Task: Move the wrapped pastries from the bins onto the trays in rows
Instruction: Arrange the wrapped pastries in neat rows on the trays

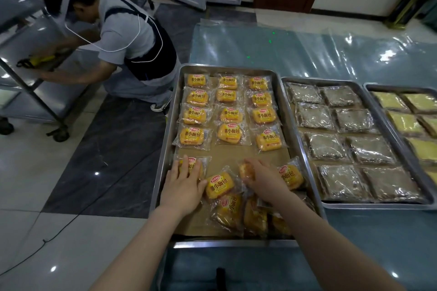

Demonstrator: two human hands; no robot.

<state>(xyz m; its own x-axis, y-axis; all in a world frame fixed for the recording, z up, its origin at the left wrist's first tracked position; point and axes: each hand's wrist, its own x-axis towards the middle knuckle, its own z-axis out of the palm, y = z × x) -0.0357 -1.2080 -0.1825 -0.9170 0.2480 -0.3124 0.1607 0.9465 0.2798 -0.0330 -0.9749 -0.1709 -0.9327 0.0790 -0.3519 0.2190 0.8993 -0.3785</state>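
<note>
A steel tray (165, 139) lined with brown paper holds several yellow wrapped pastries (228, 116) set in three columns at its far end. My left hand (183, 183) lies flat with straight fingers on a wrapped pastry (195, 163) at the tray's left side. My right hand (262, 176) curls over another wrapped pastry (246, 171) in the middle. A loose pastry (220, 185) lies between my hands, one more (289, 176) sits to the right, and a jumbled heap (246, 216) fills the near end.
To the right stand a tray of dark wrapped squares (307, 149) and a tray of pale yellow squares (373, 88), all on a table under clear plastic (307, 49). A crouching person (132, 38) handles a steel rack cart (35, 92) at the left.
</note>
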